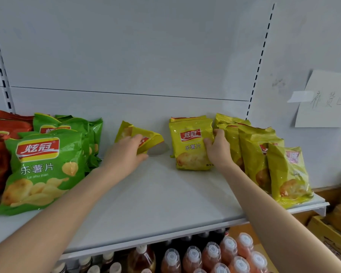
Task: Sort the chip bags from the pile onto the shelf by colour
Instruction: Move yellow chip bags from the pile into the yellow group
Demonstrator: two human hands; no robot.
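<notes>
My left hand (pixel 126 152) pinches 1 tilted bag (pixel 146 134); my right hand (pixel 218 149) grips a standing bag (pixel 189 148); nudged, the yellow row (pixel 254 154) may topple.

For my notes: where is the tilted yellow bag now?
Head view: the tilted yellow bag sits mid-shelf, gripped by the left hand, between green bags and the upright yellow bag.

Chip bags (pixel 191 146) on shelf (pixel 156 194), bottles (pixel 211 253) below
</notes>
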